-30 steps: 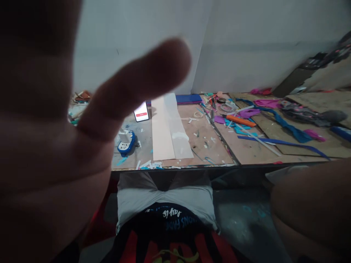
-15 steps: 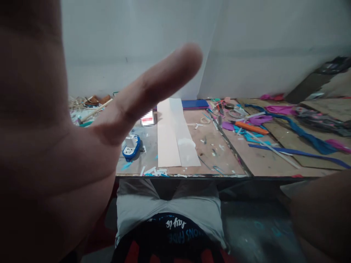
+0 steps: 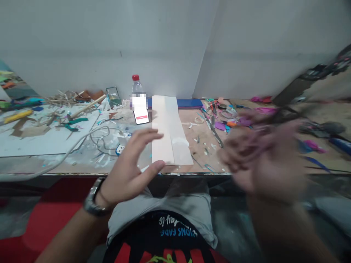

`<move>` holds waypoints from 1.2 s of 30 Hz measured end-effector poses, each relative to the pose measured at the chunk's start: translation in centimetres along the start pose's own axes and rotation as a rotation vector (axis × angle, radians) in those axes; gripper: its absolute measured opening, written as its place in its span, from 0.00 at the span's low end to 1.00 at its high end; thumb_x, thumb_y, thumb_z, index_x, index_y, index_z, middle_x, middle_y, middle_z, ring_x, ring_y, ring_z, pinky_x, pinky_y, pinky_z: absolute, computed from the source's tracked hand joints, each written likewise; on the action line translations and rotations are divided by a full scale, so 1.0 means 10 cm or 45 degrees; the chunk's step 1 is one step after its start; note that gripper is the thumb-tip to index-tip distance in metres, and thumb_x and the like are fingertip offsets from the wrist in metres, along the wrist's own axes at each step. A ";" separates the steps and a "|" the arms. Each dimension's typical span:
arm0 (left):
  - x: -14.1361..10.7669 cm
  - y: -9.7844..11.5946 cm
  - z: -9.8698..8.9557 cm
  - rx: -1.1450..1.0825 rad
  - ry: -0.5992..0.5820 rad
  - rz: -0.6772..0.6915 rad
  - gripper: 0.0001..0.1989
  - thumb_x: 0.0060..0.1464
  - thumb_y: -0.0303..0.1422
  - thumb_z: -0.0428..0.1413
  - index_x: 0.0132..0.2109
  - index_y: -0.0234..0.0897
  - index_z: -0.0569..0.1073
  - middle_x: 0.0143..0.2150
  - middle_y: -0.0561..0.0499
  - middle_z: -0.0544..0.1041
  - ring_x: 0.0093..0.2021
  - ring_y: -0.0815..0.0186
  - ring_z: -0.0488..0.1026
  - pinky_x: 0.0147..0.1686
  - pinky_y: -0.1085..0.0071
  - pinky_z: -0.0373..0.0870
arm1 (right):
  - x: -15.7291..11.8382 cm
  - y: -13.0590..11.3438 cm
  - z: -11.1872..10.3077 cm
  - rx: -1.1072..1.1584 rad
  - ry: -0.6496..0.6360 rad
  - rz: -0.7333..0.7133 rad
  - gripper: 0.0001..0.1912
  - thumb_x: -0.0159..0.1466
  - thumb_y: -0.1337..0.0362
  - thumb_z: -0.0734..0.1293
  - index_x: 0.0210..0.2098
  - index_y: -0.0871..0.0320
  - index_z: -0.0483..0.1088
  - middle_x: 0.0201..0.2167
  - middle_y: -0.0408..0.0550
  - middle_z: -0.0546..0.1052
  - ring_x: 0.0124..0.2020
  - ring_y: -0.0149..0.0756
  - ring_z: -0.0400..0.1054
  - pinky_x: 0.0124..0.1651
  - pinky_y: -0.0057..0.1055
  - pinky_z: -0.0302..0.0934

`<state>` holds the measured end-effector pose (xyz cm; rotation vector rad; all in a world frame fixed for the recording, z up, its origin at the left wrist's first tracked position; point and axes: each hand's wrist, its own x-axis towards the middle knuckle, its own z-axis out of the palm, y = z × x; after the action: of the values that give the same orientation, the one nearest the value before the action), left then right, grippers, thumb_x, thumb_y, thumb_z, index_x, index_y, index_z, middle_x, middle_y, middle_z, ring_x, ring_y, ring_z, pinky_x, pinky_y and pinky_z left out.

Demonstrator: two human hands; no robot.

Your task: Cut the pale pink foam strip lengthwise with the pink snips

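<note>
My left hand point(image 3: 131, 164), with a metal watch point(image 3: 95, 197) at the wrist, hovers over the table's front edge with thumb and fingers apart and nothing between them. Nearest to it is a long cream-white sheet of paper point(image 3: 162, 138), creased lengthwise, with a whiter strip along its right side. My right hand point(image 3: 263, 157) is raised over the right part of the table and smeared by motion; its fingers cannot be made out clearly. A blue-and-white power socket point(image 3: 120, 149) lies just beyond my left hand.
A phone point(image 3: 141, 113) leans against a bottle with a red cap point(image 3: 135, 77). Green-handled pliers point(image 3: 72, 125), sticks and a yellow tool point(image 3: 18, 116) lie on the left. A white cable point(image 3: 68, 149) crosses the table edge. A cutter point(image 3: 215, 133) and coloured scraps lie right of the paper.
My left hand, spread close before the camera, has dropped down to beside the paper. My right hand has risen from the lower right corner to above the table.
</note>
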<state>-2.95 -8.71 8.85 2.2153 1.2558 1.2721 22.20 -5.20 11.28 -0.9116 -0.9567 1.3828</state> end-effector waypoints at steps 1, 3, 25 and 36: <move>-0.01 -0.17 0.12 0.124 -0.090 -0.037 0.22 0.61 0.43 0.55 0.60 0.47 0.67 0.63 0.46 0.66 0.65 0.54 0.63 0.64 0.50 0.64 | -0.01 0.12 0.00 0.099 -0.062 0.087 0.25 0.69 0.42 0.58 0.46 0.55 0.74 0.23 0.39 0.63 0.16 0.24 0.48 0.18 0.23 0.46; -0.02 -0.49 0.34 0.308 -0.296 -0.076 0.25 0.58 0.44 0.58 0.61 0.43 0.68 0.64 0.42 0.66 0.64 0.53 0.62 0.64 0.49 0.62 | -0.06 0.46 -0.03 0.277 -0.159 0.351 0.22 0.68 0.46 0.62 0.45 0.57 0.75 0.22 0.38 0.61 0.16 0.23 0.42 0.17 0.24 0.42; 0.16 -0.61 0.67 0.891 -0.406 0.279 0.11 0.66 0.30 0.48 0.53 0.40 0.69 0.53 0.45 0.75 0.52 0.55 0.70 0.46 0.57 0.63 | -0.49 1.23 0.00 0.198 -0.243 0.685 0.28 0.62 0.45 0.69 0.52 0.58 0.65 0.27 0.46 0.76 0.18 0.31 0.66 0.13 0.19 0.52; 0.13 -0.67 0.67 0.912 -0.347 0.098 0.13 0.64 0.26 0.49 0.54 0.39 0.66 0.53 0.46 0.75 0.50 0.57 0.72 0.36 0.64 0.71 | -0.40 1.28 0.09 0.314 -0.251 0.596 0.27 0.63 0.47 0.68 0.53 0.58 0.62 0.29 0.46 0.76 0.18 0.32 0.68 0.14 0.21 0.55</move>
<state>-0.84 -2.72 1.70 2.8034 1.7040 0.5355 16.86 -9.28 -0.37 -0.8525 -0.7172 1.9703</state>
